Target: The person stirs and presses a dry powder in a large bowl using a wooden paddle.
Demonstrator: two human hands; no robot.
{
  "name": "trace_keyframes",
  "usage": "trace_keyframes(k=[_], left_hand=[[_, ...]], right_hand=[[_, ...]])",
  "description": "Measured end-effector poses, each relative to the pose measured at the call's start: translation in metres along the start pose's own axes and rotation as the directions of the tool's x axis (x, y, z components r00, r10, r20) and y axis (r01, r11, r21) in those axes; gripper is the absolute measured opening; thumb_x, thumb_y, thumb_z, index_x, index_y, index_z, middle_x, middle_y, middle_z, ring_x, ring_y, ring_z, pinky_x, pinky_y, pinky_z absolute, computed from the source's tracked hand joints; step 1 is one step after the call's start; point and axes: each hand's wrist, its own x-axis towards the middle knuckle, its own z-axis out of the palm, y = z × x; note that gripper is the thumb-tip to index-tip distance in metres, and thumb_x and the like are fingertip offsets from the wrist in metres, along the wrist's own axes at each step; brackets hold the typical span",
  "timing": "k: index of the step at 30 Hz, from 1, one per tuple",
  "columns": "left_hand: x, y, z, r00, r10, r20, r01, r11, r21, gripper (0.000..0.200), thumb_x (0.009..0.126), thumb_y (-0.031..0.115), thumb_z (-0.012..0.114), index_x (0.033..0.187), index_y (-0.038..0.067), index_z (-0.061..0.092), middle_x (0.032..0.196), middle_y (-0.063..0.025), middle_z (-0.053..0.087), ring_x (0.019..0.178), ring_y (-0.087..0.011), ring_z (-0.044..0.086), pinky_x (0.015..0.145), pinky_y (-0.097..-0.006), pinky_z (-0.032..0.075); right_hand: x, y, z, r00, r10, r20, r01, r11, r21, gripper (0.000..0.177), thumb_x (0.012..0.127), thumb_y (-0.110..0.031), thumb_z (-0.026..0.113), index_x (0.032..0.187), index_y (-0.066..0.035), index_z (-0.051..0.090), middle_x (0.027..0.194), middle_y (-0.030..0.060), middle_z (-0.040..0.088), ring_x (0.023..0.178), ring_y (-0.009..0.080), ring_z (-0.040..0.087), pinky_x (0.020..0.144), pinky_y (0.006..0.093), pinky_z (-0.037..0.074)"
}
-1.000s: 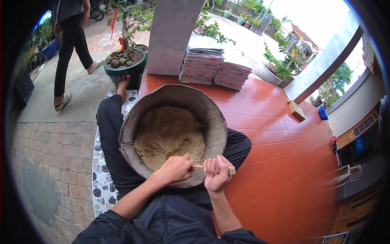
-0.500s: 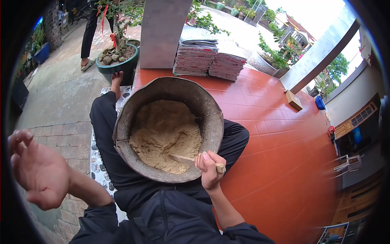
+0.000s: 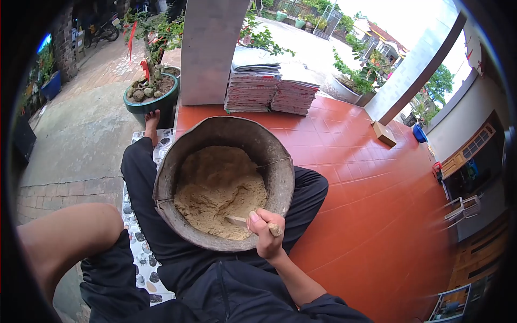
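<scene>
A large, worn round container (image 3: 277, 148) stands between my crossed legs, with light brown powder (image 3: 215, 183) inside. My right hand (image 3: 265, 231) is closed around the handle of a flat wooden tool (image 3: 237, 220) at the container's near right rim. The tool's blade rests in the powder, its tip partly buried. Of my left arm only the bent elbow and forearm show at the lower left; my left hand is out of the frame.
Bundled stacks (image 3: 253, 89) sit beside a pillar (image 3: 207, 54) on the red tiled floor (image 3: 344, 215). A potted tree (image 3: 153, 97) stands beyond my bare foot. A small box (image 3: 383, 134) and a white chair (image 3: 463, 210) are to the right.
My left hand has left the view, and its elbow is now raised at the lower left. The person standing behind the potted tree is largely out of sight. The view has shifted slightly.
</scene>
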Motion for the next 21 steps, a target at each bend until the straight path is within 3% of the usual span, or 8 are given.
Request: trace_keyframes(k=[6,10,13,16,21], left_hand=[[-0.002,-0.005,0.004,1.0,-0.009,-0.028,0.009,1.0,0.004,0.047,0.094,0.041,0.043,0.116,0.002,0.057,0.113,-0.021,0.06,0.101,-0.0326,0.057,0.089,-0.047,0.044],[-0.003,-0.008,-0.001,0.999,-0.021,-0.047,0.022,1.0,0.01,0.044,0.093,0.039,0.044,0.117,0.003,0.056,0.113,-0.0201,0.06,0.101,-0.0325,0.057,0.089,-0.0475,0.044],[-0.001,-0.008,0.001,0.998,-0.027,-0.058,0.029,0.999,0.023,0.043,0.093,0.037,0.045,0.117,0.004,0.056,0.113,-0.0194,0.06,0.101,-0.0323,0.058,0.089,-0.0478,0.044],[0.005,-0.007,0.004,0.998,-0.022,-0.065,0.025,0.999,0.041,0.041,0.093,0.036,0.046,0.118,0.005,0.056,0.113,-0.0187,0.061,0.1,-0.0322,0.058,0.089,-0.0481,0.044],[0.0,0.004,0.017,0.986,0.021,-0.165,-0.013,0.999,0.049,0.039,0.092,0.034,0.047,0.118,0.006,0.056,0.113,-0.0176,0.061,0.1,-0.032,0.058,0.089,-0.0487,0.044]], right_hand=[[0.001,-0.002,-0.006,0.998,0.056,-0.043,-0.051,0.991,0.123,0.036,0.092,-0.008,0.044,0.057,-0.005,0.033,0.052,-0.0014,0.033,0.048,0.0082,0.029,0.05,0.0271,0.03],[-0.002,0.0,-0.009,0.995,0.062,-0.082,-0.047,0.985,0.169,0.037,0.091,-0.012,0.049,0.058,-0.005,0.034,0.054,-0.002,0.038,0.05,0.0057,0.034,0.047,0.0257,0.029],[0.004,-0.001,-0.012,0.998,0.05,-0.038,-0.044,0.987,0.152,0.036,0.091,-0.007,0.043,0.058,-0.006,0.032,0.051,-0.0015,0.031,0.047,0.0079,0.026,0.049,0.0273,0.029],[0.003,0.005,-0.011,0.997,0.045,-0.057,-0.024,0.947,0.322,0.037,0.092,-0.008,0.047,0.059,-0.007,0.031,0.054,-0.0027,0.033,0.051,0.0052,0.03,0.047,0.0254,0.026],[0.003,-0.001,-0.009,0.998,0.042,-0.05,-0.031,0.98,0.199,0.035,0.092,-0.007,0.044,0.059,-0.006,0.033,0.052,-0.0009,0.033,0.048,0.0086,0.028,0.05,0.0274,0.03]])
